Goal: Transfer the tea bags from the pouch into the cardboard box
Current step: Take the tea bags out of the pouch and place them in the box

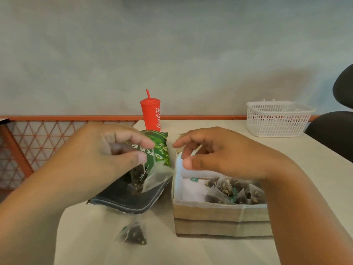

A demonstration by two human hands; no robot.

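A green tea pouch [158, 150] lies on the table with its dark open mouth [129, 199] toward me. My left hand [99, 155] hovers over it, thumb and fingers pinching the string of a pyramid tea bag [155, 177] that dangles above the mouth; a second bag [136, 180] hangs beside it. To the right stands the cardboard box [219, 220], lined white, holding several tea bags [233, 190]. My right hand [219, 155] floats over the box's far side, fingers curled and apart, nothing in them. One tea bag [133, 234] lies loose on the table in front of the pouch.
A red cup with a straw [151, 115] stands behind the pouch. A white plastic basket [277, 119] sits at the far right of the table [191, 251]. A black chair [336, 131] is at the right edge, an orange lattice railing [38, 142] at the left.
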